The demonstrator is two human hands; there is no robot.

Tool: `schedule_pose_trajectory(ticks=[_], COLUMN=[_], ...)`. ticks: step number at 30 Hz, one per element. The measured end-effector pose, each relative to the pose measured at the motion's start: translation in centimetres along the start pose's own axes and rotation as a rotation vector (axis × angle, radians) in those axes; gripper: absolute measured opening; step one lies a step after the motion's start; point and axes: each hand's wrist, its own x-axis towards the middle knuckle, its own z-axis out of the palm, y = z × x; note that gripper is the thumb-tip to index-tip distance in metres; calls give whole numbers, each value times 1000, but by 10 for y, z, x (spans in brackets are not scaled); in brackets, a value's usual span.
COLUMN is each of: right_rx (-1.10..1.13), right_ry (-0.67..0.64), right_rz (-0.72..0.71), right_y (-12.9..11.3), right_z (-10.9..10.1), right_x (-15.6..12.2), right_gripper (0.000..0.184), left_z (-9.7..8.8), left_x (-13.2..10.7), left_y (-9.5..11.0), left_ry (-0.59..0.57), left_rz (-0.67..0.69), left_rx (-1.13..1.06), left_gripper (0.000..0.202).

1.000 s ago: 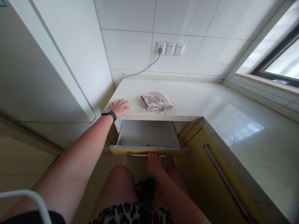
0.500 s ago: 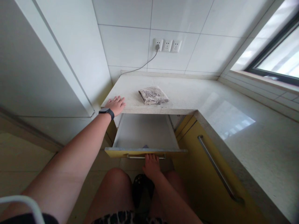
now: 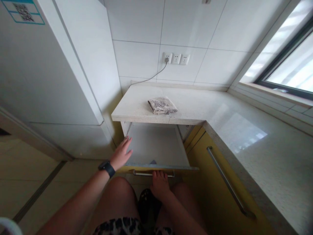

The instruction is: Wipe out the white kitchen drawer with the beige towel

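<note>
Head view: the right hand (image 3: 160,186) had its fingers curled over the single handle (image 3: 143,174) of one pulled-out drawer (image 3: 156,140). The left hand (image 3: 120,156) had fingers spread at the drawer's left edge, contact unclear; open room lay to their right. Beyond them, one folded cloth (image 3: 162,105) rested near the tabletop's (image 3: 195,104) front edge.

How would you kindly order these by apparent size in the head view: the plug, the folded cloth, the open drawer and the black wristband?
From largest to smallest, as they look:
1. Open drawer
2. Folded cloth
3. Black wristband
4. Plug
</note>
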Motion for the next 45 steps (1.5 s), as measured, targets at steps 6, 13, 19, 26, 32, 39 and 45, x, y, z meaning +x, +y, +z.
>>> schedule_pose_trajectory(ticks=[6,13,19,26,32,39,45], right_rx=[8,14,44,21,29,30,16], right_ry=[-4,-13,-3,-22,-40,-30,-49], right_rz=[2,21,7,16,14,8,9], right_y=[-3,-6,-6,-10,-13,-10,-11], right_z=[-4,-4,-3,-1,-7,-1,-4], right_x=[0,-4,-10,-17,-21,-20,-19], right_gripper=[51,40,39,46,47,50,54], left_z=[83,98,118,122,121,122,122], left_x=[-106,-125,-121,-121,-122,-122,-122], left_y=[69,92,89,83,81,84,85], left_ry=[-213,-383,-426,-471,-455,-445,-457], left_rz=[-17,45,-2,-70,-84,-91,-98], left_rx=[-116,-8,41,71,67,61,73], left_gripper=[47,49,71,70,67,66,65])
